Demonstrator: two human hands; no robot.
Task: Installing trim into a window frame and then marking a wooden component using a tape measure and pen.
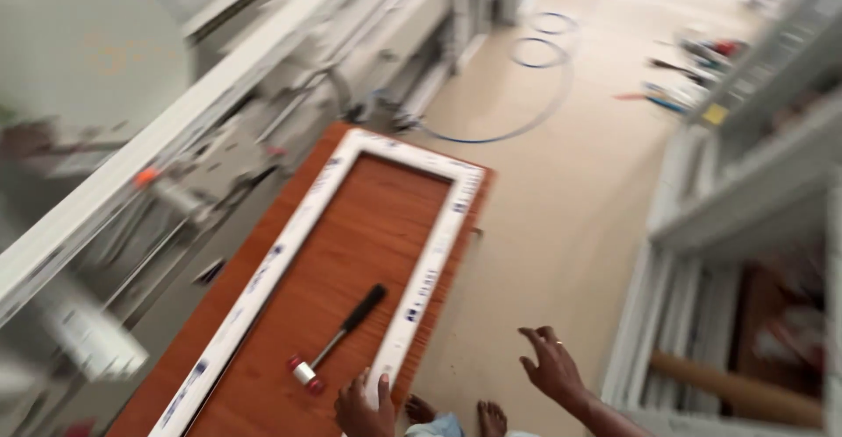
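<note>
A white rectangular frame (pixel 438 244) of plastic profile lies flat on a reddish-brown wooden board (pixel 351 235). My left hand (pixel 364 406) rests on the near end of the frame's right rail, thumb over the white profile. Inside the frame lies a small mallet (pixel 338 339) with a black handle and a red and silver head, just left of that hand. My right hand (pixel 553 367) hovers over the floor to the right of the board, fingers spread, holding nothing. The picture is blurred by motion.
A long machine with white rails (pixel 175 139) runs along the left of the board. Blue hose loops (pixel 535 60) lie on the beige floor beyond. White frames and profiles (pixel 693 297) stand at the right. Tools (pixel 693 77) lie scattered far right. My bare feet (pixel 456 419) show below.
</note>
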